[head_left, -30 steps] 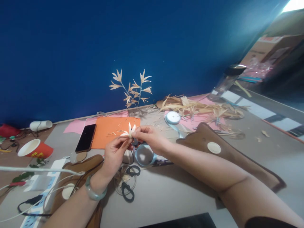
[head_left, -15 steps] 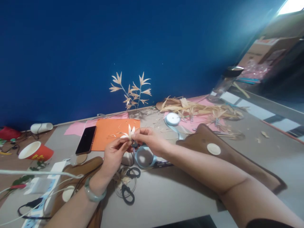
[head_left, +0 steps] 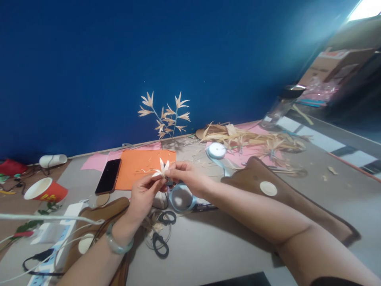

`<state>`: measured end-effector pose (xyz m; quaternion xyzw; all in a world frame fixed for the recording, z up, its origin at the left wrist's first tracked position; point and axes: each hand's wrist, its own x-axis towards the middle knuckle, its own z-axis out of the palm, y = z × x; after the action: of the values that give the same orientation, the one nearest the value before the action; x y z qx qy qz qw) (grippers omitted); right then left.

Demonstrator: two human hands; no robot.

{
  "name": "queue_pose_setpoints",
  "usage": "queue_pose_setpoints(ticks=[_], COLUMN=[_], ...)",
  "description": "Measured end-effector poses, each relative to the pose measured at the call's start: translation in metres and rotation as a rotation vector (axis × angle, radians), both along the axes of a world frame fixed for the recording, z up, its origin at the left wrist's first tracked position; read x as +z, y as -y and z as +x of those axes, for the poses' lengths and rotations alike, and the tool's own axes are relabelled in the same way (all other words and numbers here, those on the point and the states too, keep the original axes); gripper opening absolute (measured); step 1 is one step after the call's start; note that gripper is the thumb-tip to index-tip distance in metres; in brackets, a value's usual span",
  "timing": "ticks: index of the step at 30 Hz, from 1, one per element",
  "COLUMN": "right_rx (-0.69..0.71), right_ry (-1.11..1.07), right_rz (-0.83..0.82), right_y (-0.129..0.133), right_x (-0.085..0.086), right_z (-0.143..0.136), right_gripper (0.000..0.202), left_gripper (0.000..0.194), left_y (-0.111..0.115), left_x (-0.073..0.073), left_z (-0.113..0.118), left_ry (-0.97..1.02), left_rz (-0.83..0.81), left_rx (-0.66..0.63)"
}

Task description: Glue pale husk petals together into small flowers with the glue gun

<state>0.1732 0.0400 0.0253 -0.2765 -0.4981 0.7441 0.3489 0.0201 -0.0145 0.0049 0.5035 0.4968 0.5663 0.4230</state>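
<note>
A small pale flower with pointed petals [head_left: 161, 168] is held between both hands over the table. My left hand [head_left: 146, 191] pinches its base from the left, thumb and fingers pressed together. From the right, my right hand [head_left: 185, 174] pinches the flower near the lower petals. A roll of light blue ribbon [head_left: 181, 197] lies just below my right hand. Black-handled scissors [head_left: 160, 245] lie below my hands, their blades hidden. Behind, an orange sheet [head_left: 131, 169] carries thin scraps. A branch with several dried flowers [head_left: 175, 113] stands against the blue wall.
A phone [head_left: 108, 176], a red paper cup [head_left: 46, 190] and a power strip [head_left: 67, 222] with cables are at the left. A ribbon spool [head_left: 217, 150], dried husks [head_left: 253, 137], a brown cushion [head_left: 285, 196] and a clear bottle [head_left: 278, 107] are at the right.
The view has shifted very slightly. Both hands keep their grip on the flower, whose petals are tilted a little differently.
</note>
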Motion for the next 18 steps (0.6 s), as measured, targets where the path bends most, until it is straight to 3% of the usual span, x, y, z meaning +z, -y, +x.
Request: queue_pose_setpoints(ticks=[10,18], right_rx=[0.019,0.063], right_ry=[0.006,0.043], right_rz=[0.035,0.086], right_y=[-0.0035,-0.0052], right_x=[-0.0066,-0.0021], right_z=[0.0013,0.005], right_gripper=[0.026,0.028], left_gripper=[0.008,0.011], left_y=[-0.0033,-0.0024], left_x=[-0.0037,-0.0031], left_z=[-0.0028,-0.0039], left_ry=[-0.056,-0.089], left_rz=[0.146,0.208], left_rx=[-0.01,-0.026])
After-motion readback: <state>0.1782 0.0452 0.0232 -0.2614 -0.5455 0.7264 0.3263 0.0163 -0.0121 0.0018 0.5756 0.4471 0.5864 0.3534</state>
